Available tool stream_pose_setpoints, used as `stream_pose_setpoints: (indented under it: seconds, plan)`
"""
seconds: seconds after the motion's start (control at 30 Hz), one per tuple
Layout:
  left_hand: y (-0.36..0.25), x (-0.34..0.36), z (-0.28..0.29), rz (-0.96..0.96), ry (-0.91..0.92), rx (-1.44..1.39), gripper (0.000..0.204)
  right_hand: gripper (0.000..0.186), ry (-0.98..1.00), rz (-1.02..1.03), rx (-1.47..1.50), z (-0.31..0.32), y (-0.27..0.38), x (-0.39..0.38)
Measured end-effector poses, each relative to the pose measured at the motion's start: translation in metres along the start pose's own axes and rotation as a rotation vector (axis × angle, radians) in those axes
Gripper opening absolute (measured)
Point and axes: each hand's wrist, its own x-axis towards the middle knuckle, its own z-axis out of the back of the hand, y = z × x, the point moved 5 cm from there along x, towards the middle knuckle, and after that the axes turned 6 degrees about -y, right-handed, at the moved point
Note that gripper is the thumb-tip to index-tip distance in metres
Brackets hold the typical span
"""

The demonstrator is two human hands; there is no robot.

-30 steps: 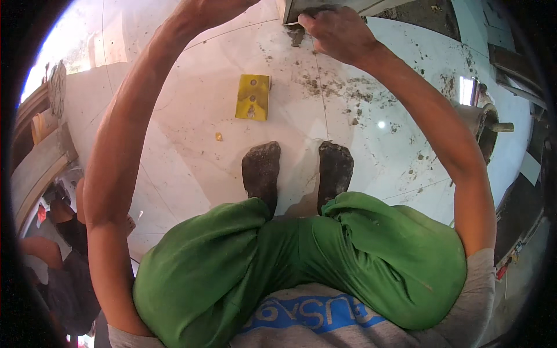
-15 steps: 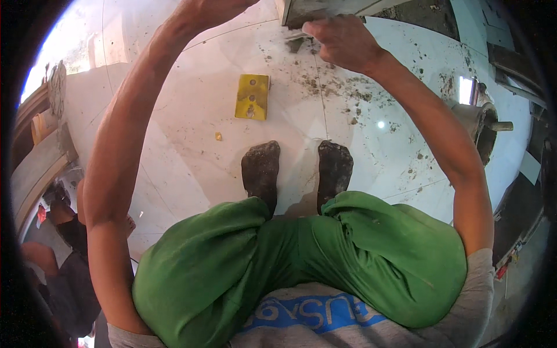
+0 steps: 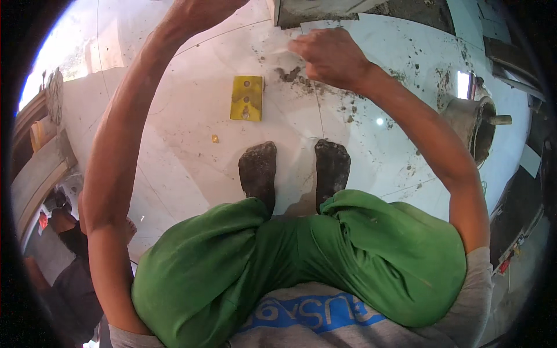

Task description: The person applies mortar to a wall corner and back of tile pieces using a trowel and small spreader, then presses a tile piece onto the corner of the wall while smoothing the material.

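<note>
My right hand (image 3: 332,58) is closed just above the white tiled floor (image 3: 191,104), thumb side toward the left. Whatever lies in its fingers is hidden or blurred. Beneath and left of it sits a dark clump of wet-looking debris (image 3: 288,74), with more crumbs scattered to the right. At the top edge is my left hand (image 3: 212,10); its fingers fall outside the picture. Between my hands and my feet a yellow rectangular block (image 3: 246,98) with round marks in a row lies on the tiles.
A grey panel edge (image 3: 319,14) and a dark bare strip (image 3: 415,14) border the floor ahead. A grey cylindrical container (image 3: 467,124) lies at the right. A small yellow chip (image 3: 215,138) is near my feet. Another person's leg (image 3: 75,243) shows at lower left.
My right hand has come back from the panel edge, toward me and slightly left. A dark clump now shows on the tiles beside it. The view has shifted slightly.
</note>
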Motion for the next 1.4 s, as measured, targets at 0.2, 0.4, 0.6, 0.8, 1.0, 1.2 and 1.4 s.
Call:
stream_pose_setpoints:
  seconds: [0.2, 0.4, 0.6, 0.8, 1.0, 1.2, 1.4]
  plan:
    - [0.005, 0.009, 0.001, -0.007, 0.007, 0.051, 0.099, 0.024, -0.099, 0.008, 0.086, -0.014, 0.012, 0.019]
    - [0.005, 0.009, 0.000, 0.060, 0.019, 0.010, 0.097, 0.022, -0.144, 0.042, 0.113, -0.005, 0.014, 0.009]
    - [-0.015, 0.001, -0.003, 0.104, 0.001, 0.116, 0.096, 0.022, 0.136, -0.015, 0.260, -0.006, 0.021, -0.039]
    - [0.004, 0.011, 0.000, -0.044, -0.001, 0.111, 0.094, 0.037, 0.023, -0.213, -0.021, -0.022, -0.037, -0.030]
    - [0.001, 0.010, -0.004, 0.051, 0.031, -0.002, 0.095, 0.048, -0.156, -0.052, -0.091, -0.031, -0.008, -0.037]
    - [0.001, 0.005, -0.002, -0.007, 0.042, -0.113, 0.096, 0.040, -0.214, -0.023, -0.072, -0.030, 0.011, -0.030]
    - [-0.004, 0.005, -0.003, 0.092, 0.035, -0.013, 0.097, 0.034, -0.177, -0.096, -0.021, -0.027, 0.011, -0.023]
